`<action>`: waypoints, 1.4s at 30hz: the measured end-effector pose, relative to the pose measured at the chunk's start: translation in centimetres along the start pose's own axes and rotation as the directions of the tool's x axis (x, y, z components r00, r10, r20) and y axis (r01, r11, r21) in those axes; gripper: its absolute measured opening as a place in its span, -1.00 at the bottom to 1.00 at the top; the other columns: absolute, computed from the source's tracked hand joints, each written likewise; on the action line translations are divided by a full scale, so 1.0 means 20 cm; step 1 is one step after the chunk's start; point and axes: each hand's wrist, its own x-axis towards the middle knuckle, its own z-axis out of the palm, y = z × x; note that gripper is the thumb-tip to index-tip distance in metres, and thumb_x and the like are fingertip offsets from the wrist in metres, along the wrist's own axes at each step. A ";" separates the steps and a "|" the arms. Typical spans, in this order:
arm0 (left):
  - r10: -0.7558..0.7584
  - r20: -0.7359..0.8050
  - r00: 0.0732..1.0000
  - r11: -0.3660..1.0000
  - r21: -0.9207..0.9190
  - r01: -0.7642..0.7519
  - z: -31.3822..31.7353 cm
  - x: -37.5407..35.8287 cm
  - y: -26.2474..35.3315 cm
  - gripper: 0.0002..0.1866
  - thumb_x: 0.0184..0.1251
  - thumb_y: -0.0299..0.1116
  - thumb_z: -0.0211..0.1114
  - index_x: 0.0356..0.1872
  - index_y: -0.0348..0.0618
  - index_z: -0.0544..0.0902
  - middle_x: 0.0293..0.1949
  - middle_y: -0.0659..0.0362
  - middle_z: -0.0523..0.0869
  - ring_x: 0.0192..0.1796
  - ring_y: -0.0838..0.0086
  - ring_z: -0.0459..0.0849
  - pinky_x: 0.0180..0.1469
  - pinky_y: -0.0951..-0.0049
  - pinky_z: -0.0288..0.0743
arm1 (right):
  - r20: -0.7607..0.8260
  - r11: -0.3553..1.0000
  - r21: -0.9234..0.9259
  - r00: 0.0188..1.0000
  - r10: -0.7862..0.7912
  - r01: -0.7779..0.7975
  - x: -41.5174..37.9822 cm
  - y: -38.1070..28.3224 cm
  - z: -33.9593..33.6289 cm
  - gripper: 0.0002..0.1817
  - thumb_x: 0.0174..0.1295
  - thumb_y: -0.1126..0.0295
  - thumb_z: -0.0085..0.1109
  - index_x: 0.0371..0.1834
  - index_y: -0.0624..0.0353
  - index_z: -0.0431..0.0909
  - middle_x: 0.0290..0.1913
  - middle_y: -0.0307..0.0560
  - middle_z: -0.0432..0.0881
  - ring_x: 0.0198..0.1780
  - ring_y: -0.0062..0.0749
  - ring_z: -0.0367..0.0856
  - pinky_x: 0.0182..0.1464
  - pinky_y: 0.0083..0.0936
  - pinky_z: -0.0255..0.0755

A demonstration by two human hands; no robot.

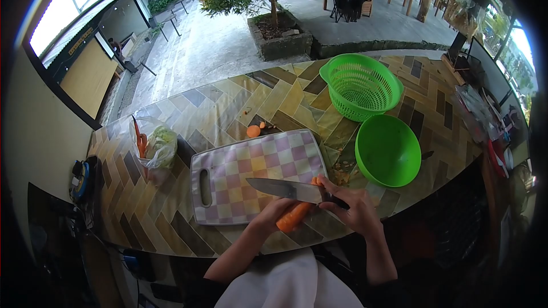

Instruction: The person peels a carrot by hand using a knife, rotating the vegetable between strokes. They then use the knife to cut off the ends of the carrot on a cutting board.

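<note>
Fig.: R hand [357,208] is closing round the dark handle of a knife [285,188], fingers wrapped tight; blade is running left from the fist, flat side up, tip over the checked cutting board [228,174]. L hand [273,212] is curling its fingers under and around a carrot [294,217], pinching it from below, just off the board's near edge. Carrot's long axis is lying diagonal, lower-left to upper-right, w/ its upper end touching the knife near the blade heel, so blade is crossing over the carrot approx. at an angle. L hand is the nearer one to the carrot; R is just beside it. Further out: a cut carrot piece [253,131] beyond the board, a green bowl [388,149] and green colander [361,85] to the right, a plastic bag of veg [154,148] to the left, all on the tiled counter [171,217].
</note>
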 end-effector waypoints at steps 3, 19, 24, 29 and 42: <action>0.005 -0.017 1.000 1.000 -0.006 -0.005 -0.01 -0.01 0.00 -0.57 0.49 -0.09 0.09 0.10 -0.25 0.53 -0.20 0.05 0.67 -0.37 0.40 0.70 -0.54 0.47 0.56 | -0.041 0.998 -0.014 0.998 -0.054 0.054 0.00 0.02 0.03 -0.34 0.20 0.19 0.35 0.40 -0.04 0.41 -0.24 0.01 0.73 -0.27 -0.07 0.70 -0.18 -0.33 0.53; -0.025 0.050 0.998 0.999 -0.024 0.027 0.10 0.01 0.08 -0.48 0.47 -0.04 0.15 0.29 -0.15 0.39 -0.26 0.15 0.60 -0.45 0.53 0.66 -0.59 0.57 0.55 | -0.475 0.998 0.044 0.880 -0.024 0.050 0.03 0.17 0.22 -0.53 0.38 0.32 0.19 0.35 0.13 0.47 -0.38 -0.02 0.68 -0.45 -0.48 0.59 -0.34 -0.48 0.45; -0.008 0.033 0.999 1.000 -0.007 0.009 0.10 0.02 0.08 -0.43 0.48 0.01 0.11 0.34 -0.11 0.29 -0.25 0.13 0.56 -0.44 0.54 0.58 -0.62 0.60 0.46 | -0.286 0.905 0.160 0.859 0.425 -0.395 0.02 0.12 0.09 -0.56 0.52 0.26 -0.05 0.34 0.26 0.42 -0.05 0.18 0.64 -0.01 -0.28 0.57 0.06 -0.45 0.44; 0.008 0.018 1.000 1.000 -0.030 -0.008 0.10 0.02 0.09 -0.42 0.47 0.00 0.12 0.36 -0.10 0.28 -0.23 0.13 0.56 -0.39 0.54 0.59 -0.60 0.60 0.46 | -0.251 0.907 0.110 0.872 0.420 -0.406 -0.04 0.17 0.08 -0.54 0.48 0.18 0.05 0.24 0.32 0.52 -0.31 0.10 0.69 -0.38 -0.54 0.51 -0.22 -0.51 0.46; 0.035 0.098 0.995 0.986 -0.168 -0.018 0.06 0.03 0.06 -0.54 0.51 -0.05 0.07 0.20 -0.17 0.37 -0.25 0.12 0.56 -0.41 0.54 0.60 -0.64 0.64 0.47 | -0.192 0.998 0.007 0.979 0.067 -0.066 -0.03 0.14 0.07 -0.30 0.29 0.31 0.27 0.51 -0.03 0.24 -0.12 0.01 0.73 -0.34 -0.16 0.72 -0.25 -0.36 0.52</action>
